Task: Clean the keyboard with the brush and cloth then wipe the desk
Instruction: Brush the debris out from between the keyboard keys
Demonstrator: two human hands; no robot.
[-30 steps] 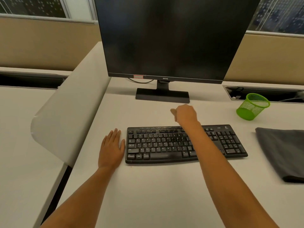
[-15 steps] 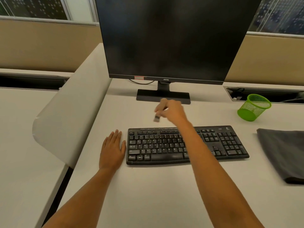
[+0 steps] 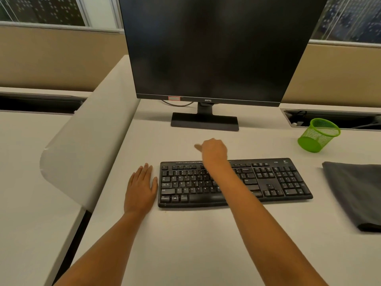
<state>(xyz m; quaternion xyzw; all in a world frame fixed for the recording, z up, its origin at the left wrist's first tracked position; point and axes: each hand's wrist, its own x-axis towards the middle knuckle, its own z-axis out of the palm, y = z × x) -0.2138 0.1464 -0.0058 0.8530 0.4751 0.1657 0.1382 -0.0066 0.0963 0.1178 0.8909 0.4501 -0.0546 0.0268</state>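
Note:
A black keyboard [image 3: 268,180] lies on the white desk [image 3: 195,234] in front of the monitor. My right hand [image 3: 214,151] hovers over the keyboard's back edge near the function keys, fingers curled round a small brush [image 3: 198,146]. Only the brush's pale tip shows to the left of the fist; the bristles are hidden. My left hand [image 3: 141,187] lies flat on the desk, its thumb side close against the keyboard's left end. A dark grey folded cloth [image 3: 356,193] sits on the desk to the right of the keyboard.
A large dark monitor [image 3: 216,48] stands on its base [image 3: 204,121] behind the keyboard. A green mesh cup [image 3: 317,135] lies tilted at the back right beside an open cable tray [image 3: 329,116]. A white curved divider [image 3: 86,145] borders the desk on the left.
Half a second ago my right hand was raised with the brush in plain sight; it has since dropped to the keyboard's back edge and moved slightly right. My left hand stays put.

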